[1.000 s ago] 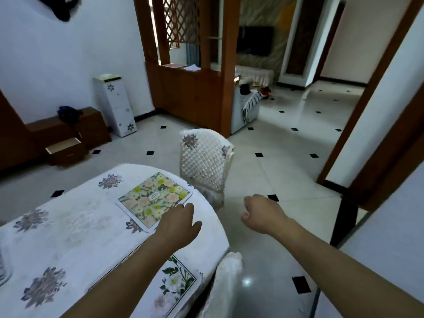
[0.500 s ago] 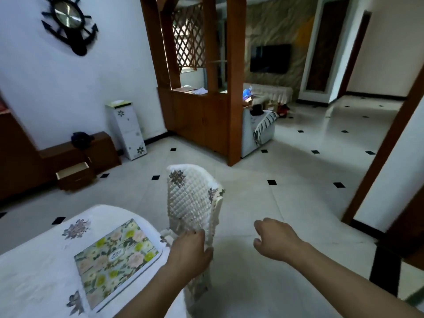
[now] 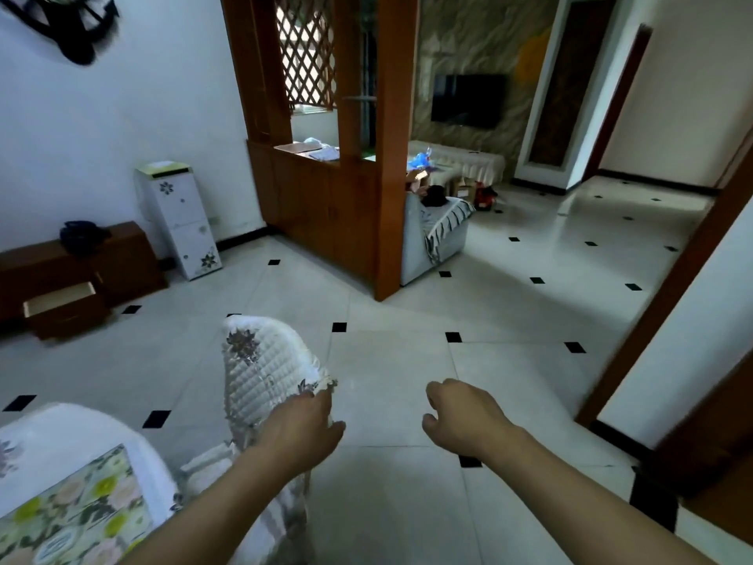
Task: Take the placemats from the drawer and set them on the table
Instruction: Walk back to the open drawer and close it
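Note:
A floral placemat (image 3: 77,511) with yellow and pink flowers lies on the white-clothed table (image 3: 61,430) at the bottom left. The open wooden drawer (image 3: 61,307) sticks out of a low dark cabinet (image 3: 122,258) by the far left wall. My left hand (image 3: 301,430) hovers in front of the quilted chair back, fingers loosely curled, holding nothing. My right hand (image 3: 460,418) is out over the tiled floor, fingers curled and empty.
A chair (image 3: 265,373) with a white quilted cover stands beside the table. A white floral cabinet (image 3: 179,222) stands against the wall. A wooden lattice divider (image 3: 338,157) and a sofa (image 3: 436,234) lie ahead. A dark door frame (image 3: 668,287) is at the right.
The view has swung right, away from the table. My left hand has come off the placemat and now floats by the chair. The placemat has slid to the bottom left corner.

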A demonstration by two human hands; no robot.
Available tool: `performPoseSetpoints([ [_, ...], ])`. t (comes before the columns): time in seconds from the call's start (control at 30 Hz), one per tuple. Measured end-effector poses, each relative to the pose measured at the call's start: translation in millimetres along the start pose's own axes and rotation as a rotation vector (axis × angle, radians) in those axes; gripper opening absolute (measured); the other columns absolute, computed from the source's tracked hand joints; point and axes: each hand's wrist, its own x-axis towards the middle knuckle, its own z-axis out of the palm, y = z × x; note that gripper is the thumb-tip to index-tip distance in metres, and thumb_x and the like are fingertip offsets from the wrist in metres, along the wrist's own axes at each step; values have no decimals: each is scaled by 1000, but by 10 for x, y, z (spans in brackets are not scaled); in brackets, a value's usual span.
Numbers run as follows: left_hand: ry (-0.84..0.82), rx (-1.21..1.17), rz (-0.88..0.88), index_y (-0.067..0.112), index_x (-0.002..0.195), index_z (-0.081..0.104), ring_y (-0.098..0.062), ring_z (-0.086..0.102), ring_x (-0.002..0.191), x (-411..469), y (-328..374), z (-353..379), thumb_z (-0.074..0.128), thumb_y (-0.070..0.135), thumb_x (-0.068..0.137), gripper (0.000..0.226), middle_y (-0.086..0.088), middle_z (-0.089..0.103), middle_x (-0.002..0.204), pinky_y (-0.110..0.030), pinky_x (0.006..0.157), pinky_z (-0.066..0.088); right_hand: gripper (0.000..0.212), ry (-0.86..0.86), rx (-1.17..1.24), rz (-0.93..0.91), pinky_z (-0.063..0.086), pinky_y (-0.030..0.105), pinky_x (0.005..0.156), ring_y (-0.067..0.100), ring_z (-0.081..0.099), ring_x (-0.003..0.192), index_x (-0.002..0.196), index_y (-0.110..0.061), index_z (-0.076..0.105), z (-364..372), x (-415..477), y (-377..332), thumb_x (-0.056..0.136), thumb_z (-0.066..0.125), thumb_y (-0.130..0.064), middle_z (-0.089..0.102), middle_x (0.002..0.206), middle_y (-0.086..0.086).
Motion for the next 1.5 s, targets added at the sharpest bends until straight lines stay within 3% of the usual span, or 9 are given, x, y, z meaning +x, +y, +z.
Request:
performPoseSetpoints([
  [0.17,15,-21,-8,19,100,55,-21,61,87,1093,-36,162,48,52,89,35,-3,65,97,-31,68,45,20,24,-19,0,42,32,67,24,52,75,85,-17,44,-149,1025,406,89,50,-36,50,87,2],
  [0.57,9,22,-44,15,102,57,-23,60,85,3319,-273,158,48,50,91,37,-5,65,95,-31,69,41,20,-32,-49,-83,36,30,64,23,47,74,86,-18,42,-336,3331,916,89,51,-36,46,86,2],
  [0.8,8,67,-275,14,105,55,-26,59,90,4386,-773,134,48,49,92,38,-6,63,99,-35,78,47,20,-34,-57,-310,38,32,63,22,47,74,87,-20,43,-369,5004,906,88,50,-38,47,85,0],
  [0.93,30,84,-454,13,105,55,-26,59,90,4984,-1067,96,48,48,92,38,-6,63,99,-35,76,45,18,-28,-68,-445,30,30,53,22,48,72,86,-22,42,-463,6061,887,88,50,-38,47,81,-1],
  [1.1,53,46,-658,13,101,55,-25,57,84,5402,-1421,29,48,47,90,36,-6,63,94,-33,67,39,19,-62,-104,-631,31,30,57,23,48,70,84,-18,45,-538,7170,578,85,49,-37,53,85,2],
  [1.27,49,30,-849,14,102,54,-29,58,91,5729,-2015,0,48,49,90,38,-8,63,97,-38,79,47,24,-112,-99,-808,39,31,61,23,53,73,91,-14,53,-449,8027,1,87,51,-38,53,85,1],
  [1.5,52,14,-934,15,101,54,-26,57,88,6473,-3336,-6,48,49,90,36,-5,60,95,-36,76,46,26,-137,-89,-884,50,33,67,22,58,78,95,-13,54,-213,9355,-929,89,49,-38,57,90,3],
])
